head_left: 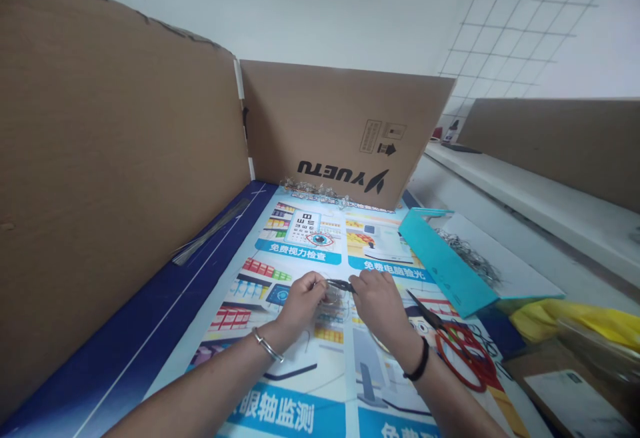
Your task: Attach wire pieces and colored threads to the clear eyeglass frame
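Observation:
Near the middle of the printed poster, my left hand (pixel 303 301) pinches a thin wire piece (pixel 330 297) that bends into a small loop below the fingers. My right hand (pixel 379 301) is closed around a dark, narrow-tipped tool (pixel 341 285), apparently pliers, whose handles are hidden in the palm. The tool's tip points left and meets the wire at my left fingertips. Fine details of the wire are too small to tell. Red-handled scissors (pixel 465 351) lie to the right of my right wrist, blades pointing up and left.
A teal box (pixel 445 268) with tangled wire pieces (pixel 470 255) stands at the right. Cardboard walls (pixel 320 118) rise at the back and left. Clear small pieces (pixel 320 189) line the back edge. Thin strips (pixel 213 230) lie at left; yellow plastic (pixel 575 318) and a package (pixel 575 391) at lower right.

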Demonstrator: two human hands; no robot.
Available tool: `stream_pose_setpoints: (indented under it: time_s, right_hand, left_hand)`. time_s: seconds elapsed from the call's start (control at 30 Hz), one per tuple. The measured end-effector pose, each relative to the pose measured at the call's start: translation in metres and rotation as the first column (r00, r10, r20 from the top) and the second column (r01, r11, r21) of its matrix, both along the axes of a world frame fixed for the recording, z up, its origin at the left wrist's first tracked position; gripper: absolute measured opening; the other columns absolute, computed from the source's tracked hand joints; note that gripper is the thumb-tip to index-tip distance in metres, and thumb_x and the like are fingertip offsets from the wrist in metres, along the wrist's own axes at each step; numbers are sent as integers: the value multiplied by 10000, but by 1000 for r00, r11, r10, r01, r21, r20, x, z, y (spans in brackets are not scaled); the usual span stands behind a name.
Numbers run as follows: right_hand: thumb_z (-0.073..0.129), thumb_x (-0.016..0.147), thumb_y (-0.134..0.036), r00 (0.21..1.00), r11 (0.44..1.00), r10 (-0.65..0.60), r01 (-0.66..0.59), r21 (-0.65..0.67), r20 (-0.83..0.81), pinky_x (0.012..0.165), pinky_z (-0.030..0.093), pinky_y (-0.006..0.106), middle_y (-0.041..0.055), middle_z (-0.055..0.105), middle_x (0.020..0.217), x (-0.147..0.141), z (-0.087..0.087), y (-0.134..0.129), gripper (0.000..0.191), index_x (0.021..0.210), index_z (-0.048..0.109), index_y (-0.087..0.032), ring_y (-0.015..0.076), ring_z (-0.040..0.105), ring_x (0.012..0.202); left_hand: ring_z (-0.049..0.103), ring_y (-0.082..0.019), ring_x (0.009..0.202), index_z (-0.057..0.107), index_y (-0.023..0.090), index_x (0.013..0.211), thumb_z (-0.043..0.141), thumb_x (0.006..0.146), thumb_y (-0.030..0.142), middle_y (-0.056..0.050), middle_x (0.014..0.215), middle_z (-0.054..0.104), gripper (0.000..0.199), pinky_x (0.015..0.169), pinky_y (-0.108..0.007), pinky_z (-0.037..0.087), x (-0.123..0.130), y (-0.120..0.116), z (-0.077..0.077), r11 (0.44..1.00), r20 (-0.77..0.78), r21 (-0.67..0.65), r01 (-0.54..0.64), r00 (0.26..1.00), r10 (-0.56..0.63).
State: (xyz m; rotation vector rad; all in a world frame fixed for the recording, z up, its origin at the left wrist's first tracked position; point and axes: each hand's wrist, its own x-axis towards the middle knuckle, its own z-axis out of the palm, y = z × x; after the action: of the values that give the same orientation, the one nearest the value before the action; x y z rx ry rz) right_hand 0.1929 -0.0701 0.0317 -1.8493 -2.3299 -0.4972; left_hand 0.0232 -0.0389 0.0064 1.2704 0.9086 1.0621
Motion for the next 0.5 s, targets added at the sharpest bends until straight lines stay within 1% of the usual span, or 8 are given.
stream_pose_setpoints:
  time_s: [0.17,0.27,0.5]
  right_hand:
    - [526,835,-132,999,999,21,-23,49,45,742,221,336,51,580,804,3,-2,1,123,880,626,-188,193,450,799]
    - [526,838,-140,998,997,18,-22,68,59,740,222,344,56,574,802,3,-2,1,115,878,621,-188,202,438,789]
    - [543,840,-147,997,996,3,-10,88,73,731,220,353,53,566,786,1,-1,0,94,871,619,-192,207,435,773]
  left_hand:
    - [477,-131,610,472,187,600,474,712,216,22,587,496,116,623,-235,387,-1,-1,6,999,-19,18,34,999,-33]
    - [477,-131,627,480,184,599,467,730,209,19,603,512,133,638,-238,379,-1,0,6,998,-23,48,43,999,-42]
    - [481,-130,639,495,182,625,465,757,212,17,621,528,138,647,-241,377,-3,0,4,996,-18,48,71,997,-70]
